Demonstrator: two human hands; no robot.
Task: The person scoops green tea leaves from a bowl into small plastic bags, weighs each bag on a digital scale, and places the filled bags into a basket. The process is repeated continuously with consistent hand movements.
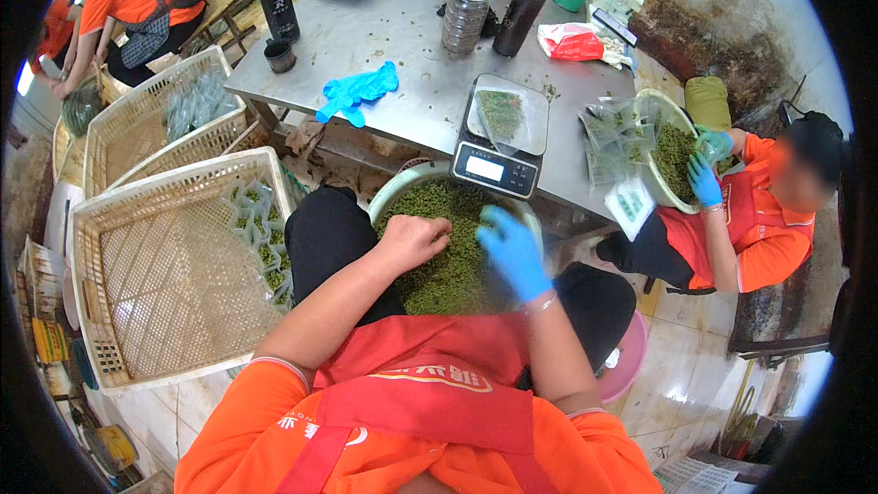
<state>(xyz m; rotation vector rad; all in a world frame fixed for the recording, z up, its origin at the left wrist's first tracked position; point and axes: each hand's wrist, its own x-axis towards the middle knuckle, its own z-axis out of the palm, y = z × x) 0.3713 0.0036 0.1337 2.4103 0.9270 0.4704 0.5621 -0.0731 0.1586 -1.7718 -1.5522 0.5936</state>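
Note:
A large basin [377,204] full of small green berries, like green peppercorns [448,288], sits between my knees. Over its left part is my bare left hand [416,242], fingers curled closed; whatever they may hold is hidden. My right hand [512,252], in a blue glove, hovers over the basin's right side, its fingers smeared by motion. Just beyond the basin, a digital scale [497,169] stands at the table's edge. On its pan lies a clear plastic bag [501,116] partly filled with green berries.
A plastic crate [165,284] at my left holds filled bags [265,238]. On the metal table [402,27] lie a blue glove [358,93], flasks [523,14] and a jar [465,26]. A co-worker [732,210] handles berries in another basin at right. More people work far left.

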